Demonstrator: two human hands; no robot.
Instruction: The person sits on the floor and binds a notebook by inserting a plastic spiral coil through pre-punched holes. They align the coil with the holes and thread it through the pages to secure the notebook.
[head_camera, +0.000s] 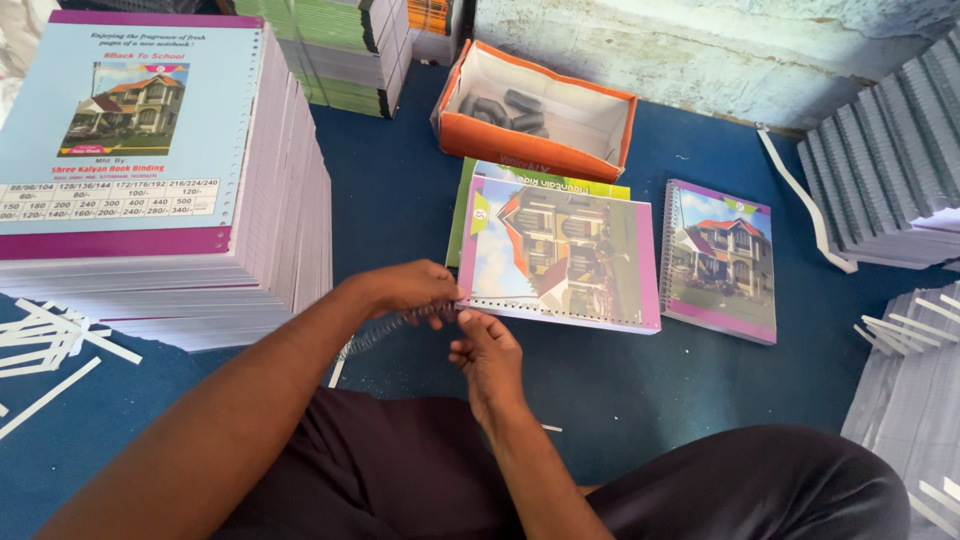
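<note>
A blue floor mat (620, 380) carries a tall stack of punched notebooks (200, 240), an orange cardboard box (520, 150), 1 spiral-bound notebook (720, 260) and scattered white paper strips (50, 350).

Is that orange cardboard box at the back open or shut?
Open. The orange box has no lid on top, so its pale inside and a few dark grey rolls lying in it show.

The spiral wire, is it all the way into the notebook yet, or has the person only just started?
Only just started. Done: one bound notebook lies finished to the right. In hand: the left hand and right hand feed the spiral wire into the corner of the punched notebook; nearly all its holes look bare. Left: the tall stack of unbound pads waits.
</note>
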